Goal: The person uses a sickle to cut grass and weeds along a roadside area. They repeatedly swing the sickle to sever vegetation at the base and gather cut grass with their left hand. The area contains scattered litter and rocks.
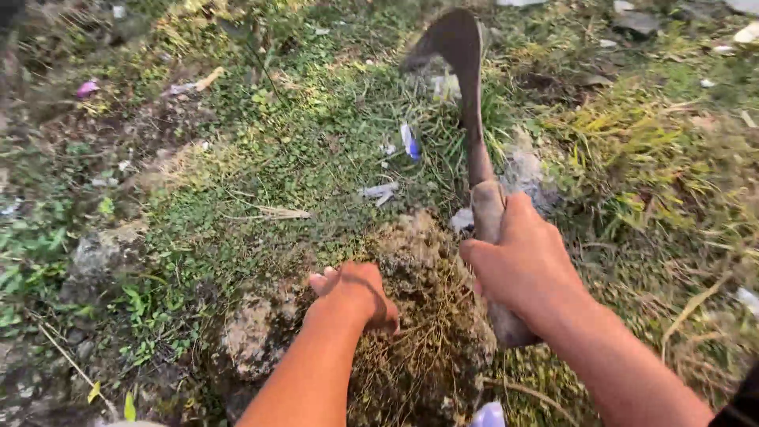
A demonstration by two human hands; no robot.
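The grassy ground (pixel 300 158) lies open ahead and to my left, giving swing room; litter scraps are scattered there. Below me sits a rock mound (pixel 411 316) matted with dry roots. My left hand (pixel 356 294) is clenched on that dry growth, so strokes should land well clear of it. My right hand (pixel 526 265) grips the curved sickle (pixel 466 87), blade raised ahead.

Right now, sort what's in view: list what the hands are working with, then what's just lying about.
In hand:
right hand gripping the curved sickle
left hand pressed on the dry grass clump over a rock

Lying about:
blue-white wrapper
pink scrap
white paper scrap
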